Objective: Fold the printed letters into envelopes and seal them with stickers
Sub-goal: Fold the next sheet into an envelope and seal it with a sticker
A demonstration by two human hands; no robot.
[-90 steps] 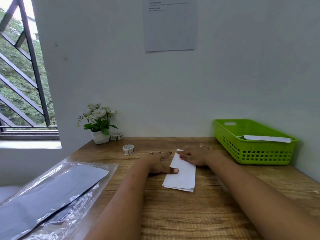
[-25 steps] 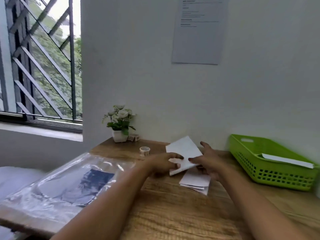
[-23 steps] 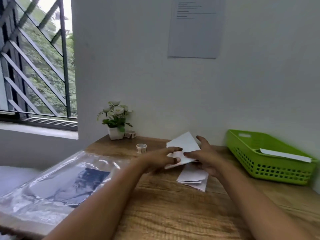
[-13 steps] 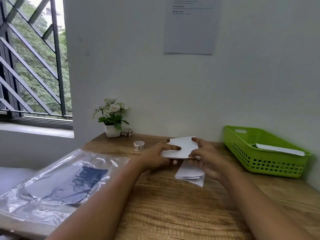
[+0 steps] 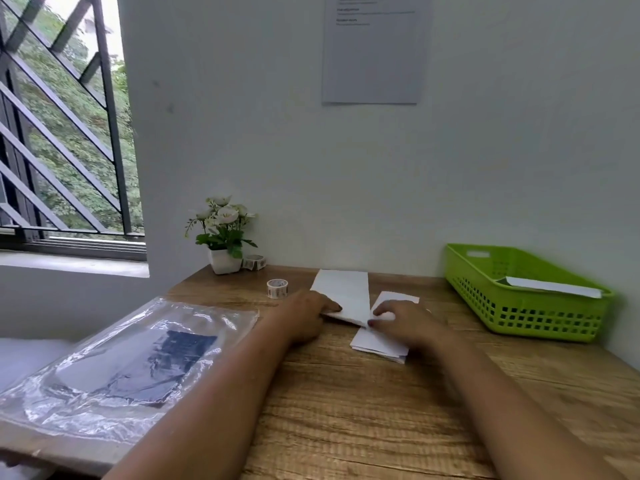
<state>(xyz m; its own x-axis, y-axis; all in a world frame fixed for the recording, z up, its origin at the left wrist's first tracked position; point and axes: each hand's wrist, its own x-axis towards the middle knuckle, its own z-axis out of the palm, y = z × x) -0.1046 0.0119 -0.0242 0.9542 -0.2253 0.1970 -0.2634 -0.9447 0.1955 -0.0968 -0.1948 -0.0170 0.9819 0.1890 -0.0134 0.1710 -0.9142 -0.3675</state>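
A white folded letter (image 5: 346, 292) lies flat on the wooden table (image 5: 346, 410), stretching away towards the wall. My left hand (image 5: 304, 313) presses its near left corner and my right hand (image 5: 405, 320) pinches its near right corner. Under my right hand lies a small stack of white folded papers (image 5: 377, 344). A sticker roll (image 5: 277, 288) stands just left of the letter.
A green basket (image 5: 519, 313) with a white envelope (image 5: 550, 287) in it stands at the right. A clear plastic bag with dark sheets (image 5: 138, 358) covers the table's left side. A potted plant (image 5: 223, 233) and a second sticker roll (image 5: 254, 262) sit by the wall.
The letter was lifted off the stack and held in the air by both hands; now it is lowered flat onto the table, further back, with both hands at its near edge.
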